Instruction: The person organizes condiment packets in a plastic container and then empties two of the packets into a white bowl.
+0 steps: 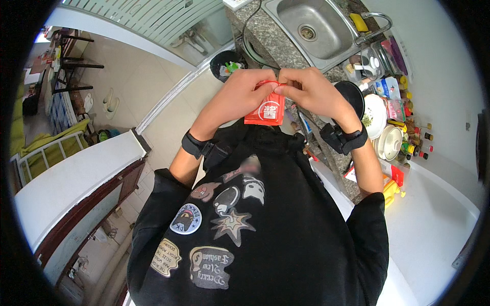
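Note:
A small red sachet (267, 111) with white printing hangs in front of my chest, its top edge uppermost between my fingers. The left side of that top edge is pinched by my left hand (249, 90). My right hand (306, 90) grips the same edge close beside it, the thumbs almost meeting. A narrow red strip curls up over the left fingers; whether it is torn free cannot be made out. Both wrists wear black straps with small black units. Behind the hands stands a black bin (218, 63) holding a green and white wrapper.
A steel sink (289, 17) with a tap (383, 25) is set in the granite counter (260, 28). Along the right wall are a black pan (350, 95), a white plate (377, 111) with chopped greens, a lidded pot (391, 143) and several bottles. A doorway opens at left.

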A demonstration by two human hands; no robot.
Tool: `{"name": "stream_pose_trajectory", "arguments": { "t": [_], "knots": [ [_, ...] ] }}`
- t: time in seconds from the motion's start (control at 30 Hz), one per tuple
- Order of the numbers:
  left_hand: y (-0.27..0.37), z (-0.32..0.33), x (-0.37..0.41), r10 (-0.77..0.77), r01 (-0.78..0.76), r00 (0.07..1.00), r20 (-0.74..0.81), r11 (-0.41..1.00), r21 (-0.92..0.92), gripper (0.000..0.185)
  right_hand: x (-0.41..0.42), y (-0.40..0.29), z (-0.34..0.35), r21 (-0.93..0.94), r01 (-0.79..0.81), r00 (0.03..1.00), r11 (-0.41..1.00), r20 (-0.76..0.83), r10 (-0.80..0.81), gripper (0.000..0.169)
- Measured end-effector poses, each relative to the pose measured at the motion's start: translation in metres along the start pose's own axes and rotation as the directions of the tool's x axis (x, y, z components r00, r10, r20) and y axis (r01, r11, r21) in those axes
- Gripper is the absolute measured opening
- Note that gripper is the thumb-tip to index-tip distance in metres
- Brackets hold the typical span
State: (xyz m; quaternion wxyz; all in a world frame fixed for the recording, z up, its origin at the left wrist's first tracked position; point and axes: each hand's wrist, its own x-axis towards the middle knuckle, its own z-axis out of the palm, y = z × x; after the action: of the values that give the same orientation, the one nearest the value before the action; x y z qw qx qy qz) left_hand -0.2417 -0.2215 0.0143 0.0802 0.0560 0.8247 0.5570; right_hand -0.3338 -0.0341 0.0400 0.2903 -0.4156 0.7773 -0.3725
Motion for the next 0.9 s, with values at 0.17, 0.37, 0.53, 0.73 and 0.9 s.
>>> {"name": "stream_pose_trajectory", "arguments": {
  "t": [0.17,0.37,0.53,0.73,0.9],
  "knots": [
    [-0.040,-0.033,0.018,-0.083,0.118,0.993,0.085,0.802,-0.586,0.015,0.042,-0.017,0.010,-0.051,0.136,0.960,0.989,-0.242,-0.144,0.017],
    [-0.052,-0.062,0.028,-0.270,0.260,0.947,0.172,0.335,-0.906,0.017,0.083,-0.030,0.027,-0.309,0.267,0.855,0.913,-0.362,-0.372,0.008],
    [-0.077,-0.068,0.017,-0.130,0.086,0.991,0.044,0.334,-0.939,0.019,0.104,-0.039,0.042,-0.432,0.367,0.767,0.824,-0.360,-0.531,0.010],
    [-0.084,-0.094,0.007,-0.128,-0.081,0.949,-0.288,0.783,-0.616,0.022,0.111,-0.047,0.060,-0.212,0.233,0.744,0.949,-0.589,-0.314,0.017],
    [-0.098,-0.111,0.007,-0.184,-0.111,0.894,-0.409,0.794,-0.598,0.022,0.111,-0.037,0.082,-0.108,0.270,0.647,0.957,-0.715,-0.264,0.020]
  ]
}}
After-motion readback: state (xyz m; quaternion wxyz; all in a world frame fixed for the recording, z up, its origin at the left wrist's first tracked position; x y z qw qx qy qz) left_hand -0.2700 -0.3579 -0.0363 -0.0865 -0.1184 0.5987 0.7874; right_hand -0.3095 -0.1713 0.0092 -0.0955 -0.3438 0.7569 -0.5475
